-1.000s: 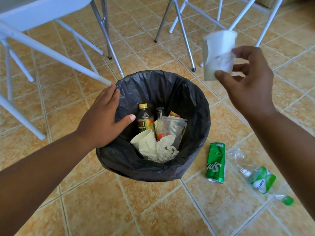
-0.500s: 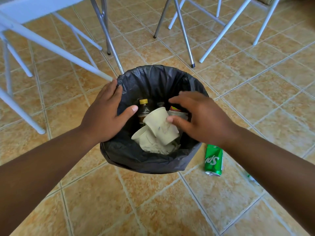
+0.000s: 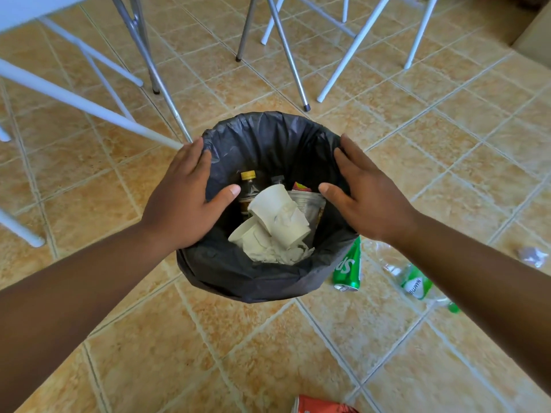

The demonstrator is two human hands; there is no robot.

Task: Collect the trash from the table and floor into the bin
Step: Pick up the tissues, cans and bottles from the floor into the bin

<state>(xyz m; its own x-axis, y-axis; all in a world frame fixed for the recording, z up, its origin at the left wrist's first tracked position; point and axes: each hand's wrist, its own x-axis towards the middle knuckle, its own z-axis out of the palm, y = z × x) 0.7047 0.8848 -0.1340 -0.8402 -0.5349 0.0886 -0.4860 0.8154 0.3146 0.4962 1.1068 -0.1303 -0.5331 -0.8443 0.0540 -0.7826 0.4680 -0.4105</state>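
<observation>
The bin (image 3: pixel 268 135), lined with a black bag, stands on the tiled floor. My left hand (image 3: pixel 182 201) grips its left rim, thumb inside. My right hand (image 3: pixel 363 198) grips the right rim the same way. Inside lie two white paper cups (image 3: pixel 280 216), crumpled tissue, a tea bottle with a yellow cap (image 3: pixel 248 180), a clear plastic cup and a red wrapper. On the floor to the right of the bin lie a green soda can (image 3: pixel 347 266) and a crushed clear bottle with a green label (image 3: pixel 414 281), partly behind my right forearm.
A red can (image 3: pixel 319 405) lies at the bottom edge. A small clear scrap (image 3: pixel 533 256) sits far right. White table legs (image 3: pixel 89 105) and grey chair legs (image 3: pixel 286 52) stand behind the bin. A cardboard box (image 3: pixel 533 37) is at the top right.
My right hand carried a white paper cup down into the bin, let it go, and moved to the right rim. The left hand stayed on the left rim.
</observation>
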